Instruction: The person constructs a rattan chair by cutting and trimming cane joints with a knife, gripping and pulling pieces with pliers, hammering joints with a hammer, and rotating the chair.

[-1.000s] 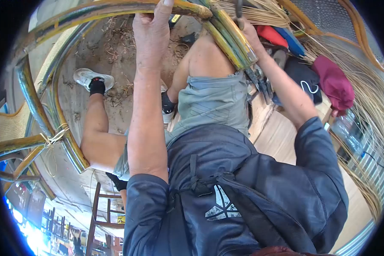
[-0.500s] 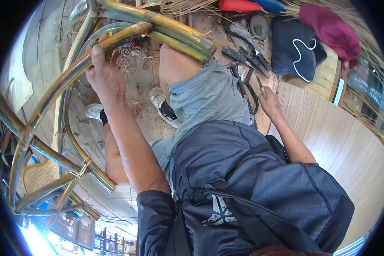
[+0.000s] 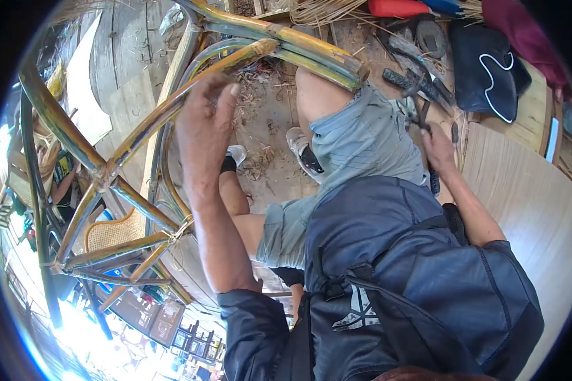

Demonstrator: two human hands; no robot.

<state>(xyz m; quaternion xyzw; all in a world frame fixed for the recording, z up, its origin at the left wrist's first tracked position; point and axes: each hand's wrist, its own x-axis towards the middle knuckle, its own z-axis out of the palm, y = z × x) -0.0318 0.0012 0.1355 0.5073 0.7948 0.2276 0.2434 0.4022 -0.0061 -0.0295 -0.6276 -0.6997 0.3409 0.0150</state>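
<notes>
The left hand [image 3: 206, 124] is partly open, its thumb standing apart from the bent, blurred fingers. It lies over a glossy brown-and-green curved cane pole [image 3: 165, 113]; whether the fingers grip it or only touch it, I cannot tell. The right hand [image 3: 440, 147] is closed around the near end of a dark, slender tool [image 3: 421, 114], which points away from the body.

The pole belongs to a large frame of mottled yellow, brown and green cane [image 3: 76, 136], spread across the left and upper middle of the view. From the lower left, the pole slants up and right to a joint at the thick bundled rails [image 3: 311, 47]. These have their long axis running from upper left to lower right, cut ends pointing right, above the person's bare knee [image 3: 318, 95]. Pale binding strips [image 3: 181, 232] wrap a lower joint. Right of the tool lies a black cloth item with a white cord [image 3: 486, 70].
</notes>
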